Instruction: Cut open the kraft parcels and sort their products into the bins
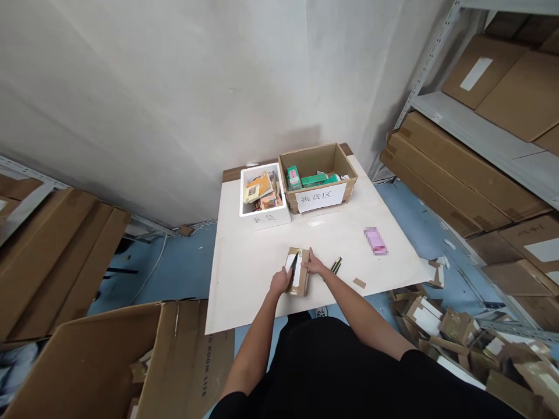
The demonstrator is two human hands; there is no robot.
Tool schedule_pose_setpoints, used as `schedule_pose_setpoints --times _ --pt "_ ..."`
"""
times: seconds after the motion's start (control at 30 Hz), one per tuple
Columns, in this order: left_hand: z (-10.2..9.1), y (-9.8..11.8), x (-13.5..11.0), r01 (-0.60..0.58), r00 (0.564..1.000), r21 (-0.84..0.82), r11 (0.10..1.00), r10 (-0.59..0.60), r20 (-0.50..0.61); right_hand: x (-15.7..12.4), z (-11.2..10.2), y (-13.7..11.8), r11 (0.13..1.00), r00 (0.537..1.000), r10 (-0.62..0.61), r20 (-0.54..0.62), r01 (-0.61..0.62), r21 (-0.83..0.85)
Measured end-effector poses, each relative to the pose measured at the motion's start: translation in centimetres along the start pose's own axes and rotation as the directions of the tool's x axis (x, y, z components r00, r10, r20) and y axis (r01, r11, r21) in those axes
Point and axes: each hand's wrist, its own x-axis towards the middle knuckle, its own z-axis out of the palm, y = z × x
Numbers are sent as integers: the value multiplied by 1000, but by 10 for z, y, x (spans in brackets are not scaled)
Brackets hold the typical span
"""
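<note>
A small cardboard box [299, 280] with a white label and shiny tape rests near the table's front edge, between my two hands. A dark, narrow gap runs along its top, beside a raised white-labelled part. My left hand [280, 281] is closed on the box's left side at that raised part. From the right, my right hand [312, 263] grips the opposite side, fingers over the edge. What is inside the box cannot be made out. Close to my right wrist lie slim black-and-yellow tools [336, 265], too small to name surely.
At the table's [236, 273] back stand a white foam box [266, 220] of booklets and packets and a cardboard box [349, 191] of green packages. A pixelated pink item [375, 241] and cardboard scrap [359, 283] lie right. A large open carton [144, 326] stands left; discarded boxes [456, 326] pile right.
</note>
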Motion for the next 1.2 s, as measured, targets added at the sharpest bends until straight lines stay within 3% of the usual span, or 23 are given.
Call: schedule_pose_setpoints --times 0.13,0.23,0.37,0.47,0.57,0.67,0.73,0.87,0.93,1.0,1.07,1.2 --pt "-9 -9 0 -21 1000 -94 995 20 -7 -4 -11 3 1000 1000 15 3 -15 -9" --pt "-12 -14 -6 -7 1000 -130 992 3 -29 -9 -15 4 994 1000 -8 -24 5 -108" --pt "-2 -10 -15 16 995 -137 990 -30 -96 -11 6 1 916 960 -170 -222 71 -394" --pt "7 -4 -15 53 990 -121 991 -68 -122 -9 25 -6 864 955 -153 -255 4 -503" --pt "10 -2 -12 110 983 -106 988 -124 -134 -8 22 -14 882 967 -146 -207 32 -471" --pt "10 -8 -11 132 979 -128 983 -150 -138 -10 0 -14 920 967 -222 -128 165 -356" --pt "13 -14 -11 113 980 -176 978 -139 -144 -16 -15 -6 924 951 -266 -154 206 -323" --pt "21 -16 -15 27 937 -267 963 -118 -329 -31 -29 14 870 847 -401 -348 233 -435" --pt "24 -11 -15 -44 893 -196 980 -50 -447 -36 -30 20 797 813 -477 -335 240 -554" --pt "23 -5 -16 -99 870 -70 993 52 -490 -39 -30 21 708 820 -516 -250 244 -663" --pt "21 4 -16 -153 887 46 987 158 -434 -40 -29 19 637 835 -522 -172 248 -730" --pt "20 23 -13 -260 941 156 953 286 -180 -39 -24 11 567 874 -480 -77 242 -788"
